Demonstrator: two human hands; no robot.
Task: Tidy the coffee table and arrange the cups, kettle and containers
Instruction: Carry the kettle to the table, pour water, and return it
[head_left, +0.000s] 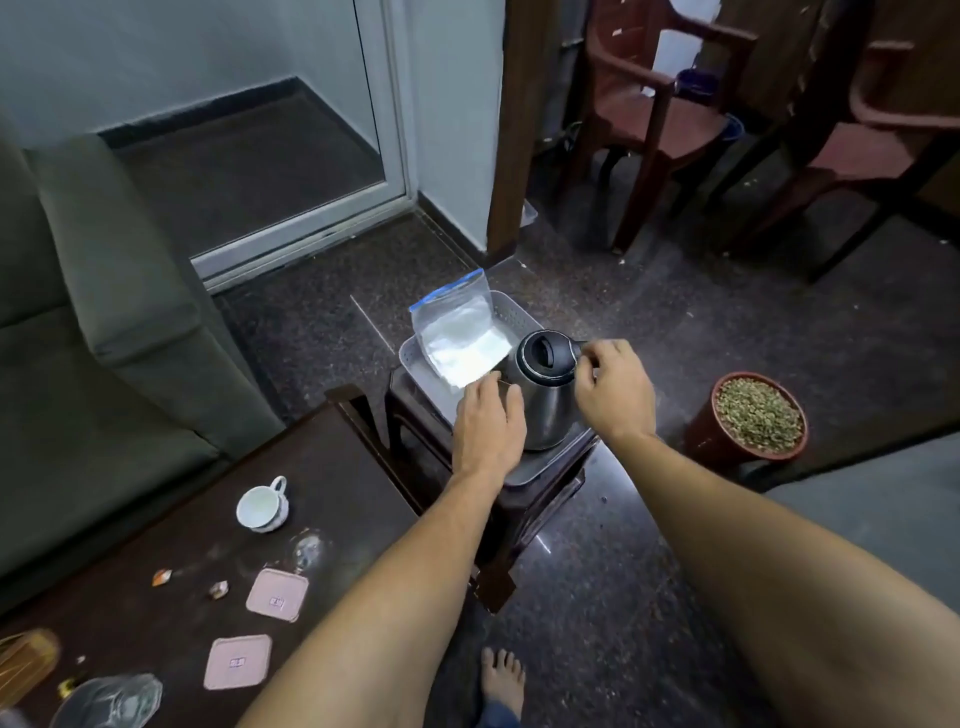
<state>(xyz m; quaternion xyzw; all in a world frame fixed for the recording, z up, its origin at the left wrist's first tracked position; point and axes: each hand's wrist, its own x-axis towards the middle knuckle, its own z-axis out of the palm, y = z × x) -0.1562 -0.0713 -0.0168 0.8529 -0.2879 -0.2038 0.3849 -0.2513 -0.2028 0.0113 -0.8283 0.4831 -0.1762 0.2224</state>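
Note:
A steel kettle (545, 402) with a black lid stands in a pale plastic basket (511, 312) on a dark stool (540, 499) beside the coffee table (156, 519). My right hand (613, 389) grips the kettle's handle with curled fingers. My left hand (488, 423) lies flat against the kettle's left side. A zip bag of white powder (460, 338) leans in the basket behind it. On the table are a white cup (262, 506), a clear glass (307, 551), two pink square lids (277, 595) (238, 662) and a clear glass container (111, 701).
Two small wrappers (162, 577) and a wooden item (26, 660) lie on the table. A green sofa (104, 312) is to the left, and a pebble-filled pot (756, 415) and plastic chairs (654, 104) to the right. My bare foot (501, 680) is on the floor.

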